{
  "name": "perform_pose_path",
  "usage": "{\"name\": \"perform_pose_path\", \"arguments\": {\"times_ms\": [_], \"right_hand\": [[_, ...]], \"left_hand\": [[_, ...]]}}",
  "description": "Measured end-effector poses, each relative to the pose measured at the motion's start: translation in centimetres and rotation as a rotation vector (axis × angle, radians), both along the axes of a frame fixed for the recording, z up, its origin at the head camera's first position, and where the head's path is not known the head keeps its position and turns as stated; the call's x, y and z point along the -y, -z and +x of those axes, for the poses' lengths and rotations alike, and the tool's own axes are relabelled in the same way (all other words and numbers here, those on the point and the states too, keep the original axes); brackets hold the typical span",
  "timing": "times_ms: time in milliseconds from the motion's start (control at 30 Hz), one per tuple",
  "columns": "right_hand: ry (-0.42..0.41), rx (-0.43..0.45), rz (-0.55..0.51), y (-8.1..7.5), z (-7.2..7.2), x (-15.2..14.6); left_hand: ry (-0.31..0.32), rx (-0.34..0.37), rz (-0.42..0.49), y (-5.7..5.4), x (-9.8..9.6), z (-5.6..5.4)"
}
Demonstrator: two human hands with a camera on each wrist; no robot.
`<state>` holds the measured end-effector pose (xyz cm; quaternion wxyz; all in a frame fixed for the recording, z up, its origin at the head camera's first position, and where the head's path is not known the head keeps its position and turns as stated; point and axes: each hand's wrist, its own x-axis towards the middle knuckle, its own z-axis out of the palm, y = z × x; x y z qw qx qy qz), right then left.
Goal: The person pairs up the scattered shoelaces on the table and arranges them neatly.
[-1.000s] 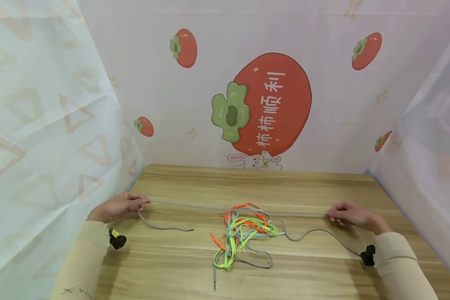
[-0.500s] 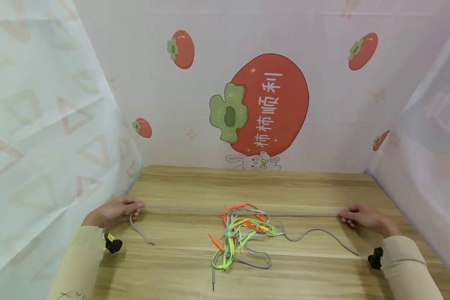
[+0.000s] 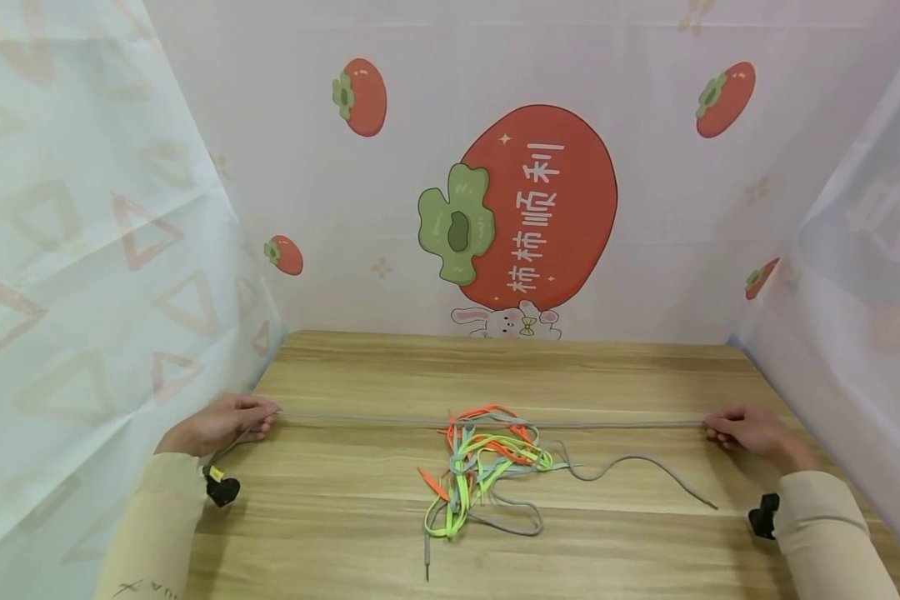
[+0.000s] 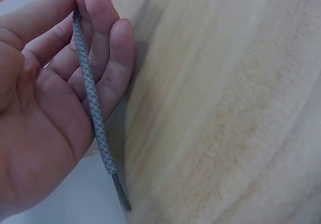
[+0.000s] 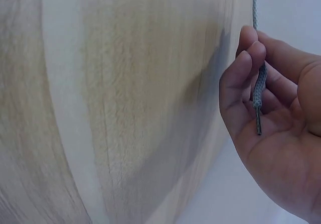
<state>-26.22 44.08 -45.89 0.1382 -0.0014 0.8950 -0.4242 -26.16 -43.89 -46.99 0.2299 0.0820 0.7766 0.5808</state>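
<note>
- Fingers (image 4: 103,13) of the left hand (image 3: 221,423) pinch a gray lace (image 4: 92,93).
- Right hand (image 3: 753,433) pinches its other end.
- Hands are wide apart, lace straight between them.

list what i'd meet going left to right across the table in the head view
Left sleeve → left hand → tangled orange, lime and grey-blue laces → wavy grey length → right hand → right sleeve. Left out: the stretched grey lace, which spans from hand to hand.
</note>
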Motion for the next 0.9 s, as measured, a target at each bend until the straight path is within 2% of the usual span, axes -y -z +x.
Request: {"name": "perform_pose_path", "arguments": {"times_ms": [200, 367, 533, 667, 900], "right_hand": [[0.045, -0.061, 0.086, -0.6, 0.1, 0.0], [0.094, -0.118, 0.193, -1.2, 0.3, -0.1], [0.135, -0.19, 0.319, -1.2, 0.4, -0.7], [0.164, -0.225, 0.347, -0.7, 0.3, -1.5], [0.214, -0.231, 0.33, 0.5, 0.0, -2.1]], "left_hand": [[-0.024, -0.048, -0.025, -0.1, 0.0, -1.0], [-0.096, -0.079, -0.023, -0.2, -0.3, -1.4], [-0.2, -0.093, -0.007, 0.3, -1.1, -1.8], [-0.297, -0.129, -0.049, 0.8, -2.1, -2.5], [-0.391, -0.23, -0.095, 1.0, -4.3, -4.3]]}}
